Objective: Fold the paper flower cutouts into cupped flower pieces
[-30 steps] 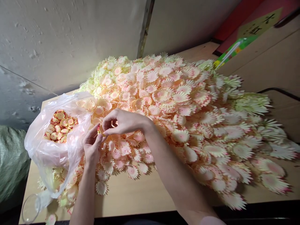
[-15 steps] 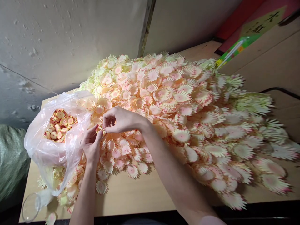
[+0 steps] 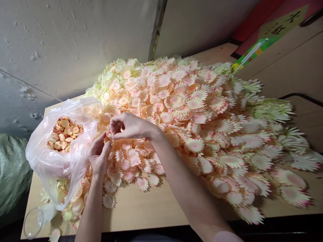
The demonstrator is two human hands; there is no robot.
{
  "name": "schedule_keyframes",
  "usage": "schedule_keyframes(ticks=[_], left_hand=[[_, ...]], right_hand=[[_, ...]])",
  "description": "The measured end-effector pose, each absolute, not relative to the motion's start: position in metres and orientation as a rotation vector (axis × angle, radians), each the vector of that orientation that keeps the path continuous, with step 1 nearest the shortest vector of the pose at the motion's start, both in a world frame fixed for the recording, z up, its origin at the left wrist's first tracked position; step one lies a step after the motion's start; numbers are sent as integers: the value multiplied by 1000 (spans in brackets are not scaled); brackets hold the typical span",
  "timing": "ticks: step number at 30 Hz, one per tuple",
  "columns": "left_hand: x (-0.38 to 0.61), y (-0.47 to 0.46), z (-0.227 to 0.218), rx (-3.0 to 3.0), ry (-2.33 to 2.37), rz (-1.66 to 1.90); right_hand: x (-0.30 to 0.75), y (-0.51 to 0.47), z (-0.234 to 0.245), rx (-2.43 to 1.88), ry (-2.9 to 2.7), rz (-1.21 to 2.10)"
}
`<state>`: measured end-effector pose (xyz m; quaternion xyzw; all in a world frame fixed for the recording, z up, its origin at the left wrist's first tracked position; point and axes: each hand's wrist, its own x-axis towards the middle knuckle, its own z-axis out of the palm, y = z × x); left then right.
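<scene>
A big heap of pink and cream artificial flower heads (image 3: 191,114) covers most of the wooden table (image 3: 151,211). My left hand (image 3: 98,155) and my right hand (image 3: 128,126) meet at the heap's left side, just right of a clear plastic bag (image 3: 58,161). Both pinch one small flower piece (image 3: 109,137) between their fingertips. The bag lies open and holds several small red and yellow flower centres (image 3: 64,132).
A clear glass or cup rim (image 3: 32,223) stands at the table's near left corner. A grey wall rises behind the heap. A green sack (image 3: 11,171) lies left of the table. A red and green printed package (image 3: 264,37) sits at the far right.
Both hands have stayed together over the same spot. The right hand has shifted slightly up and its fingers have curled tighter on the small piece. The left thumb has moved closer.
</scene>
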<state>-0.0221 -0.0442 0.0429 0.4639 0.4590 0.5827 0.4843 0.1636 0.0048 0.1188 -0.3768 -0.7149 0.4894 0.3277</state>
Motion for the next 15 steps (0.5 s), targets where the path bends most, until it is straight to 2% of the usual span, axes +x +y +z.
schedule_keyframes(ticks=[15], left_hand=[[-15, -44, 47, 1190, 1178, 1490]], right_hand=[[163, 6, 112, -993, -1866, 1308]])
